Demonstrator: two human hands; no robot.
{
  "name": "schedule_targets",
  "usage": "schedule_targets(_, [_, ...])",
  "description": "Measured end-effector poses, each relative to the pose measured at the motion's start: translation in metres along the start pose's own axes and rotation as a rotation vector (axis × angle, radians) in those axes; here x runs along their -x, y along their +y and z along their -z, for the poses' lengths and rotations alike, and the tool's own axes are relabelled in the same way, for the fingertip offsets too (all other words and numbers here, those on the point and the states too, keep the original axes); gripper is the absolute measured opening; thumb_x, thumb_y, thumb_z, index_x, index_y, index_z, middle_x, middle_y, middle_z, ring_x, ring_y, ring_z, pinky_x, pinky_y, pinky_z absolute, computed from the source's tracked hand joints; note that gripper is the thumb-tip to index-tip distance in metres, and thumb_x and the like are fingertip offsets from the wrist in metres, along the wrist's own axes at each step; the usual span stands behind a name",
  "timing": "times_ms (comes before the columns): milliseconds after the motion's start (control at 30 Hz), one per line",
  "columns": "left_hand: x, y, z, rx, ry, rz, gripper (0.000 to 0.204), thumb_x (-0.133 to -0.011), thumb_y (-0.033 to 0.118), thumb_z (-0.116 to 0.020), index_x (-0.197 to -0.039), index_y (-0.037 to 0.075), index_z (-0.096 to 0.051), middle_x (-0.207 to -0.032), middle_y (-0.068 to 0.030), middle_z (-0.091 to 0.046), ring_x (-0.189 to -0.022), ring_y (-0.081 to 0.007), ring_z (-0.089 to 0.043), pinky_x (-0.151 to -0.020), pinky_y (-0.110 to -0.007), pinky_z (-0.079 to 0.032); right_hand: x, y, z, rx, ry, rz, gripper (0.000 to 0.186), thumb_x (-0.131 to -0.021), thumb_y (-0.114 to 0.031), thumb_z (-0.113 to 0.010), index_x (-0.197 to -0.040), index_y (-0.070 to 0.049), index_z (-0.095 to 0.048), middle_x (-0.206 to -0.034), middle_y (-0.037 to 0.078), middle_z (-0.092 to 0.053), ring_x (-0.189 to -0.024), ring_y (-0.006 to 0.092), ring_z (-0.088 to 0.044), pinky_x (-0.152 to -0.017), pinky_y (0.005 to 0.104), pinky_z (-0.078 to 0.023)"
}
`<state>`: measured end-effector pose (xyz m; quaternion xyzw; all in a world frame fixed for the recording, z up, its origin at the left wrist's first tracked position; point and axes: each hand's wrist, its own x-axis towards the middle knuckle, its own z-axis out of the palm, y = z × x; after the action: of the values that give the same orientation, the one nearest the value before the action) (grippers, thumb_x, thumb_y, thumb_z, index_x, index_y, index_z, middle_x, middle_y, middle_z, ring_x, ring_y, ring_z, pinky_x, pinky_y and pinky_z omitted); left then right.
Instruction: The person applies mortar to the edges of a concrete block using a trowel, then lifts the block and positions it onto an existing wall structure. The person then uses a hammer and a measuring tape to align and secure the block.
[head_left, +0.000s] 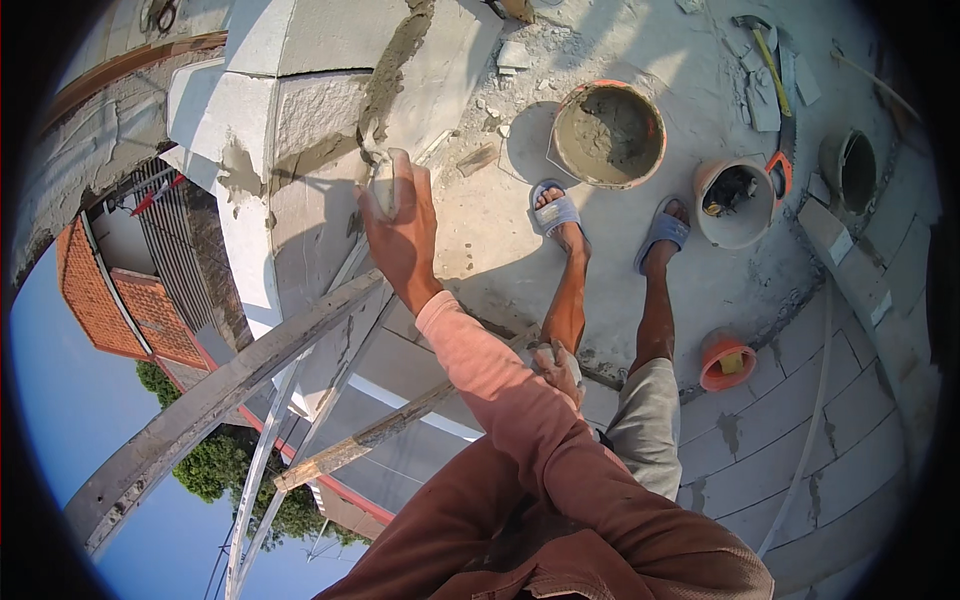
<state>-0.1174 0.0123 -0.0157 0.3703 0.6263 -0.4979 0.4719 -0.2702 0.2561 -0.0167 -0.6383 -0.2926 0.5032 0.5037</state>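
Observation:
My right hand (pixel 398 225) grips a pale, cement-smeared tool (pixel 380 185) against a mortar seam on the white block wall (pixel 320 110). My left hand (pixel 557 368), grey with cement and partly hidden by my right forearm, has curled fingers beside a wooden batten (pixel 400 425); what it holds is unclear. A bucket of wet mortar (pixel 608 130) stands ahead, near my sandalled feet.
Right are a bucket with dark contents (pixel 730 200), a grey bucket (pixel 845 170), a small red bucket (pixel 725 360), a hammer (pixel 762 60) and a saw (pixel 783 160). Rubble lies by the wall. Long beams (pixel 200 420) cross left, above a drop toward roofs and trees.

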Motion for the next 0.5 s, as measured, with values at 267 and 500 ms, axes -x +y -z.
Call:
schedule_targets(267, [-0.037, -0.013, -0.053, -0.04, 0.054, -0.023, 0.087, -0.09, 0.04, -0.072, -0.159, 0.021, -0.023, -0.157, -0.0153, -0.029, -0.121, -0.0442, -0.054, -0.098, -0.049, -0.05, -0.005, 0.035, 0.054, -0.077, -0.079, 0.018, 0.052, -0.096, -0.023, -0.069, -0.138, 0.001, -0.051, -0.118, 0.02, -0.06, -0.107, 0.0279, -0.062, -0.094, 0.0396, -0.048])
schedule_targets(500, [-0.056, -0.005, -0.076, -0.021, 0.065, -0.03, 0.087, -0.089, 0.041, -0.072, -0.159, 0.021, -0.022, -0.157, -0.0157, -0.029, -0.119, -0.0425, -0.055, -0.096, -0.049, -0.051, -0.092, 0.055, 0.038, 0.044, 0.073, 0.064, 0.048, -0.099, -0.029, -0.063, -0.134, 0.001, -0.054, -0.119, 0.023, -0.063, -0.109, 0.0346, -0.061, -0.097, 0.0406, -0.045])
